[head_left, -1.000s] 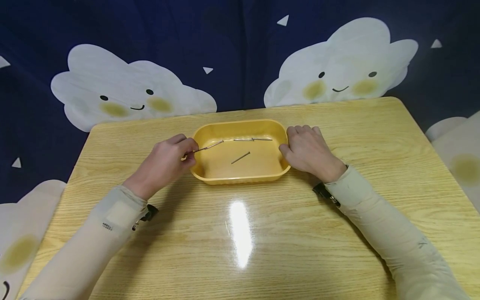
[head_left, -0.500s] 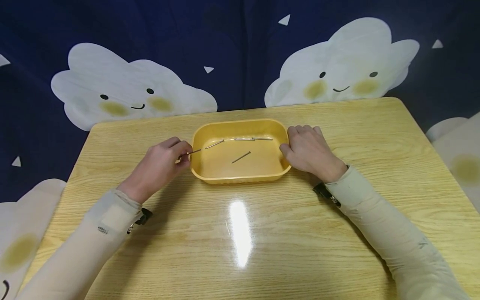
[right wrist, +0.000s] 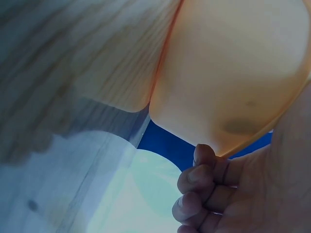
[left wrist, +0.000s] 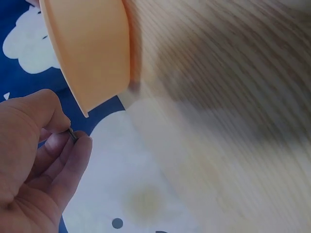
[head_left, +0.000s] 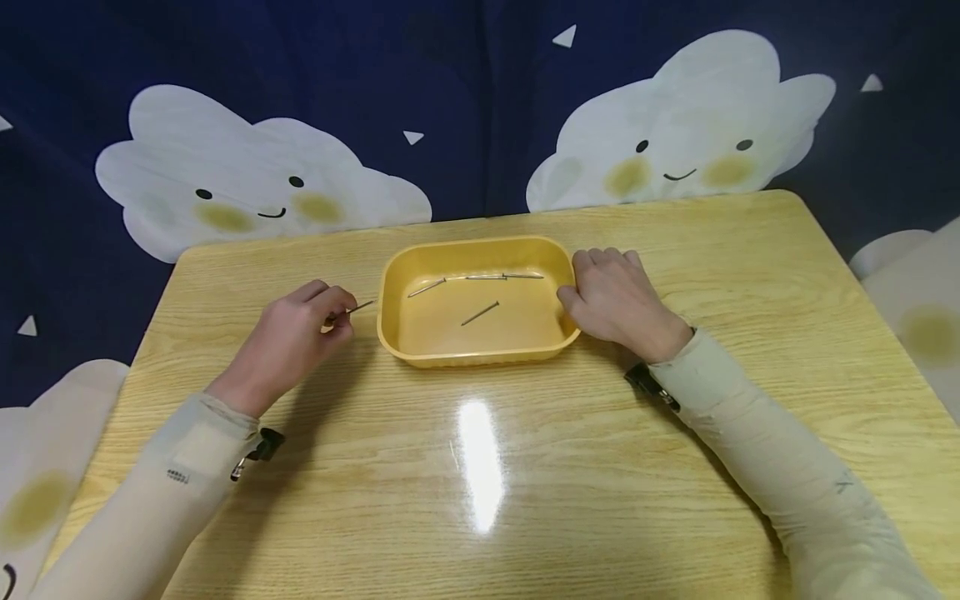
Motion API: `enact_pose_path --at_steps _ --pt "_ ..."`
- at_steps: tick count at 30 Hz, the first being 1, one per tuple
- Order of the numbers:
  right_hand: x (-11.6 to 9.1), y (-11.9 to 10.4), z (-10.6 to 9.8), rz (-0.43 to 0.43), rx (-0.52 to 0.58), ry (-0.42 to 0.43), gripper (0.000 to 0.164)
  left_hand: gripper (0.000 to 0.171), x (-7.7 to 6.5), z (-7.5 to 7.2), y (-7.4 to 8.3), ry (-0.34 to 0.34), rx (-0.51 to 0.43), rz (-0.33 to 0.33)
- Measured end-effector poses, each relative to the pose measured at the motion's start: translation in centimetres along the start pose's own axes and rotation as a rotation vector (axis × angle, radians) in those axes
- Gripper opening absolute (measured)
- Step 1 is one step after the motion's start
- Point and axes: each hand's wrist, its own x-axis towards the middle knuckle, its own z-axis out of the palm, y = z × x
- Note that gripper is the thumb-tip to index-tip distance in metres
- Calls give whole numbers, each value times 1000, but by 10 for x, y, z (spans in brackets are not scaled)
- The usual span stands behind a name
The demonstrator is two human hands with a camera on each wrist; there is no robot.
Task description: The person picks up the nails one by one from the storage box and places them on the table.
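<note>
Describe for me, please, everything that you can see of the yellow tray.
The yellow tray is an open, oblong container with rounded corners, fairly low walls and a narrow rim; it looks like smooth plastic. It rests upright on the wooden table, one long side towards the person. Four slim nails lie inside, and the right hand holds its right end.

smooth plastic tray (head_left: 435,333) — shiny metal nails (head_left: 480,313) — glossy wood-grain table (head_left: 600,467)
</note>
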Motion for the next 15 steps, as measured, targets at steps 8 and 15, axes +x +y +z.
enact_pose_path --at_steps 8,15 --pt "0 1 1 -3 2 6 25 15 -8 0 -4 -27 23 -36" --pt "-1 1 1 -3 3 14 24 15 -12 2 -7 -25 18 -43"
